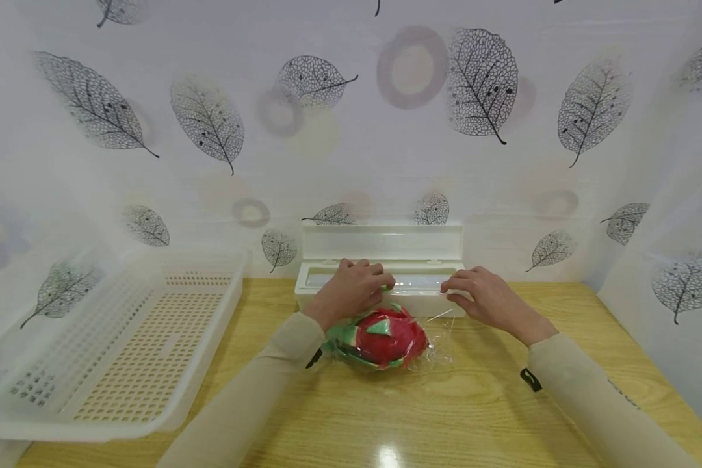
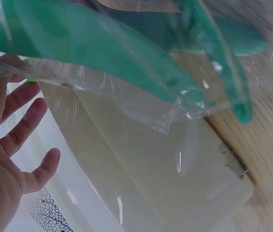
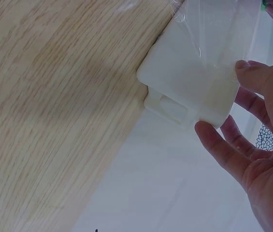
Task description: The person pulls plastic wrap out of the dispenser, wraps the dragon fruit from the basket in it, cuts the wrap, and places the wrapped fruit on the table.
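We count one red dragon fruit with green scales [image 1: 389,338], one long white box [image 1: 424,304], one white basket [image 1: 209,331] and two hands. The fruit lies on the wooden table [image 1: 456,416] directly in front of the box, wrapped in clear film [image 1: 441,338] that spreads loosely past its right end. We see a single lid [image 1: 382,242] on the box, raised and standing along its rear edge.

The left hand [image 1: 353,291] reaches over the box with its fingers bent, pinching a small green piece [image 1: 387,287] at the front edge. The right hand [image 1: 482,300] is at the box's right end, thumb and finger pinching the film by the front edge.

To the left, well apart from the fruit, stands the basket, its floor and sides full of holes. Behind everything hangs a pale backdrop [image 1: 351,156] printed with dark leaves. The left hand and forearm cover part of the box's opening and the fruit's left end from the head view.

From the left wrist we get the green scales close up, under film that crosses in front of the box, and a dark mark [image 2: 233,159] at the box's lower edge. Only the right wrist view gives us the box's end, with a small tab [image 3: 167,105] jutting from it.
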`<state>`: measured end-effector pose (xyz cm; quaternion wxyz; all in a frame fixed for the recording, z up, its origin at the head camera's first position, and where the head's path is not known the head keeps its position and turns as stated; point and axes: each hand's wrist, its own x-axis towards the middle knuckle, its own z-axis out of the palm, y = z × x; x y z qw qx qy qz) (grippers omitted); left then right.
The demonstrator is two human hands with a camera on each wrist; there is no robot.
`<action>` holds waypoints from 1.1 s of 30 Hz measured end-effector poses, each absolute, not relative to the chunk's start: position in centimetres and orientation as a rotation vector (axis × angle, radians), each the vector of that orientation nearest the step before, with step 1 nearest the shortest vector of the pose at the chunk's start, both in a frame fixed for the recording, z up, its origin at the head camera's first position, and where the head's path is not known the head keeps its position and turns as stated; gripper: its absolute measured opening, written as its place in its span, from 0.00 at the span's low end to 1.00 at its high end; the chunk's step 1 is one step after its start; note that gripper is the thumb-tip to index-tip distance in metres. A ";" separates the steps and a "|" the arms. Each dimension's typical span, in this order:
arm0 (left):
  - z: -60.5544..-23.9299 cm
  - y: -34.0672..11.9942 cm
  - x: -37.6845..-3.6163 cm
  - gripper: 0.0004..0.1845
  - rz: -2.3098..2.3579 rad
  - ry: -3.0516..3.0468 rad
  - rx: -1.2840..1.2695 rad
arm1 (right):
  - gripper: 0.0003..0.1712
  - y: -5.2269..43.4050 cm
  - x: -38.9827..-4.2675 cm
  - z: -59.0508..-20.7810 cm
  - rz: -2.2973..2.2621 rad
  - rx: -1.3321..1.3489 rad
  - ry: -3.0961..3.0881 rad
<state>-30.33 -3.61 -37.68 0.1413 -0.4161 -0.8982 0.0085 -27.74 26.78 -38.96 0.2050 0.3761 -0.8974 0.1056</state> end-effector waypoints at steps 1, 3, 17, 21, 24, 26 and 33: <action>-37.7 -3.6 -30.3 0.10 0.028 -2.592 -1.201 | 0.10 26.8 -27.7 -38.9 0.295 1.049 -2.504; -37.7 -3.6 -30.3 0.09 0.026 -2.593 -1.202 | 0.10 26.8 -27.7 -38.9 0.292 1.051 -2.501; -37.8 -3.9 -30.2 0.09 0.038 -2.578 -1.198 | 0.10 26.7 -27.7 -39.1 0.290 1.069 -2.462; -37.7 -3.9 -30.3 0.10 0.028 -2.587 -1.201 | 0.09 26.7 -27.7 -39.1 0.294 1.064 -2.472; -37.7 -3.9 -30.2 0.10 0.016 -2.595 -1.206 | 0.09 26.7 -27.7 -39.1 0.296 1.060 -2.479; -37.6 -3.9 -30.2 0.10 0.018 -2.597 -1.203 | 0.09 26.7 -27.7 -39.1 0.295 1.057 -2.486; -37.6 -4.0 -30.2 0.09 -0.005 -2.588 -1.209 | 0.09 26.7 -27.7 -39.0 0.290 1.059 -2.511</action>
